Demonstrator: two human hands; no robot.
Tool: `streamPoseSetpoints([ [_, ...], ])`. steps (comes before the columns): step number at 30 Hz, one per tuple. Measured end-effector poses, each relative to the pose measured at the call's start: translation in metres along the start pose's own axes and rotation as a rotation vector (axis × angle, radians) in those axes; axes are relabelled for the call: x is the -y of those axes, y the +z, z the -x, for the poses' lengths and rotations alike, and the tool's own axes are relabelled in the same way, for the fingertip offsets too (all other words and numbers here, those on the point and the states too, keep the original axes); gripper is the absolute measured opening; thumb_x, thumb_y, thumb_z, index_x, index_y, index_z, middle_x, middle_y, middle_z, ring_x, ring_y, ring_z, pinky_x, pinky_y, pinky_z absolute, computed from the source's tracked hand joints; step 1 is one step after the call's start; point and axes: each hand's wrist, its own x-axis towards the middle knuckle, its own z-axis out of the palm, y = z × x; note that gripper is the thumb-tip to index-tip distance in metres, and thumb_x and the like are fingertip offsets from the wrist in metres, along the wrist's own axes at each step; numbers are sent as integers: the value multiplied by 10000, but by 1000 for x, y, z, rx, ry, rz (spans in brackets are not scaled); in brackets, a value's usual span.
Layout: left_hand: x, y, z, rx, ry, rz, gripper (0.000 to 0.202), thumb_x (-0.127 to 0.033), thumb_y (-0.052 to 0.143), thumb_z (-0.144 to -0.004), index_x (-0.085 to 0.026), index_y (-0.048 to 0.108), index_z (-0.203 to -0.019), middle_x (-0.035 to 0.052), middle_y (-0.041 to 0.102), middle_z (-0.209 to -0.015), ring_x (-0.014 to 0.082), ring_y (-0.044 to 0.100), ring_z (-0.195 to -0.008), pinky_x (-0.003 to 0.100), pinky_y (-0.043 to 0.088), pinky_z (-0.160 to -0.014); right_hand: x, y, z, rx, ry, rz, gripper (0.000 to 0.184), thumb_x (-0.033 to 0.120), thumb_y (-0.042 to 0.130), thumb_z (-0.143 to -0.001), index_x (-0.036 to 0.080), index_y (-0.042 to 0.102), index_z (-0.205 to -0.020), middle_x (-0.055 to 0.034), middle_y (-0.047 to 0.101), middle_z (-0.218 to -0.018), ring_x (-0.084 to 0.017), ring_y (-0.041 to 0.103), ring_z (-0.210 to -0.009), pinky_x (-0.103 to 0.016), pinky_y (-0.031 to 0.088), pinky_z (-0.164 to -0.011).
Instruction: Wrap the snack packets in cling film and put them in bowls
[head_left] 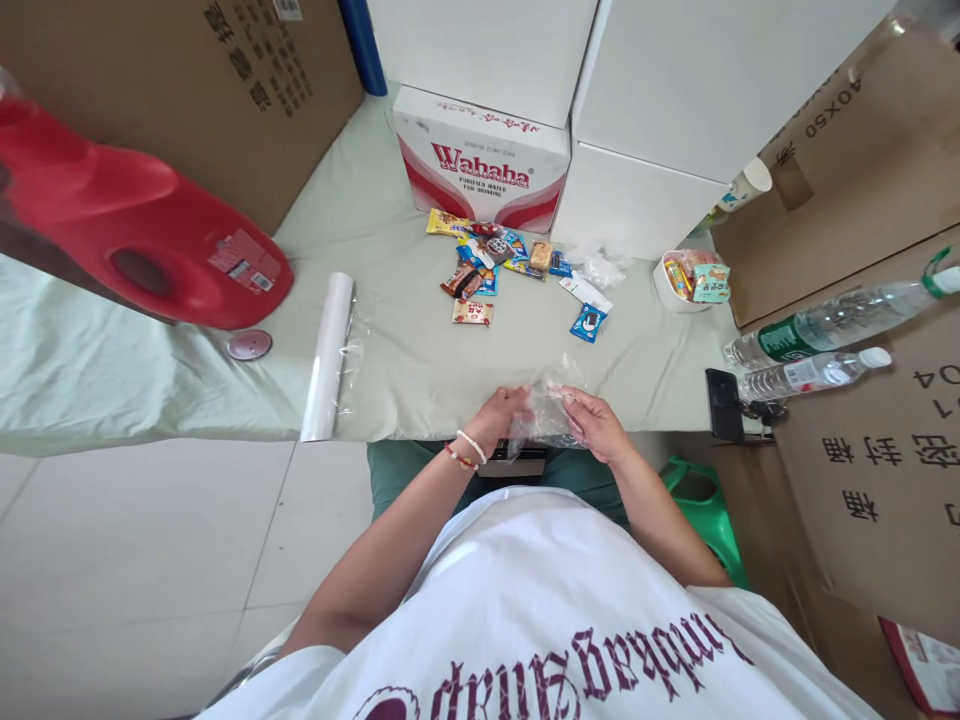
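A thin clear plastic bag (pixel 549 415) hangs between my two hands at the table's front edge. My left hand (pixel 502 415), with bracelets at the wrist, pinches its left side. On the right, the fingers of my right hand (pixel 595 420) are closed on its upper edge. Beyond the hands lies a loose pile of small wrapped snacks, among them a beige packet (pixel 472 312), a brown packet (pixel 463 281), a yellow packet (pixel 447 223) and a blue packet (pixel 588 322). Crumpled clear plastic (pixel 602 266) rests right of the pile.
A roll of clear plastic (pixel 328 355) lies left, near a red jug (pixel 150 220) and a pink disc (pixel 250 345). Behind the snacks stands a Wahaha carton (pixel 484 165). To the right are a white tub of snacks (pixel 667 285), water bottles (pixel 814 375) and a black phone (pixel 723 405).
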Motion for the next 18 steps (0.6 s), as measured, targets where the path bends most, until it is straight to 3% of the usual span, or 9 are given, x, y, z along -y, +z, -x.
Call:
streamPoseSetpoints([
  [4, 6, 13, 6, -415, 562, -460, 579, -525, 863, -711, -199, 601, -1112, 121, 625, -1183, 279, 592, -1159, 462, 467, -1062, -1, -10, 6, 69, 18, 115, 733, 735, 710, -833, 221, 675, -1354, 111, 269, -526, -79, 224, -433, -214, 194, -394],
  [7, 6, 19, 11, -468, 749, -686, 593, -296, 885, -641, -195, 629, -1166, 138, 581, -1260, 315, 527, -1249, 512, 408, -1136, 2, -13, 8, 154, 13, 232, 757, 733, 634, -896, 202, 624, -1437, 105, 272, -535, -89, 261, -456, -219, 237, -424],
  [9, 4, 21, 11, -445, 714, -678, 517, -167, 823, -620, -203, 667, -1112, 108, 603, -1178, 293, 559, -1172, 492, 431, -1107, 4, -13, 8, 195, -16, 312, 725, 718, 588, -934, 213, 617, -1454, 91, 295, -549, -98, 298, -481, -225, 267, -451],
  [12, 0, 18, 5, -369, 447, -315, 332, -94, 734, -606, -209, 696, -915, 25, 624, -884, 204, 604, -886, 386, 513, -937, 7, -13, 6, 192, -44, 363, 680, 704, 573, -948, 225, 642, -1426, 75, 331, -569, -102, 316, -502, -233, 282, -473],
  [15, -6, 7, -4, -322, 228, -9, 134, -148, 704, -645, -195, 634, -748, -6, 590, -696, 146, 566, -674, 306, 520, -713, 5, -18, 1, 97, -15, 236, 691, 716, 625, -900, 208, 667, -1367, 79, 329, -569, -97, 289, -482, -236, 257, -448],
  [18, -17, -8, -12, -333, 177, 86, 138, -223, 691, -694, -197, 563, -741, -10, 577, -657, 121, 556, -594, 260, 494, -586, 0, -27, -6, -41, 26, 71, 695, 716, 686, -836, 211, 668, -1314, 85, 359, -580, -85, 262, -450, -233, 199, -414],
])
